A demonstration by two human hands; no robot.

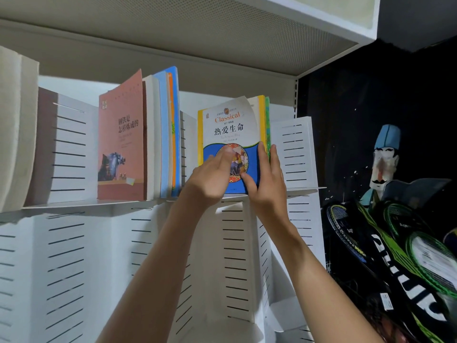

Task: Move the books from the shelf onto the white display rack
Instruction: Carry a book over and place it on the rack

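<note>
Now | left hand [210,179] fingertips press "Classical" book [230,134] cover | right hand [265,184] grips its edge

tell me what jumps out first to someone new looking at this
Both hands meet on the "Classical" book standing at the right of the white display rack: the left hand presses its cover, the right hand grips its edge. Left of it stands a salmon-pink book.

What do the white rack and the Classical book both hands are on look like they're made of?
White rack: looks like thin sheet metal with a matte white coat, judging by its punched slots and thin folded ledge.
Classical book: a glossy paperback, it seems; the cover's top corner curls forward. The left hand and right hand are on its lower cover.
</note>
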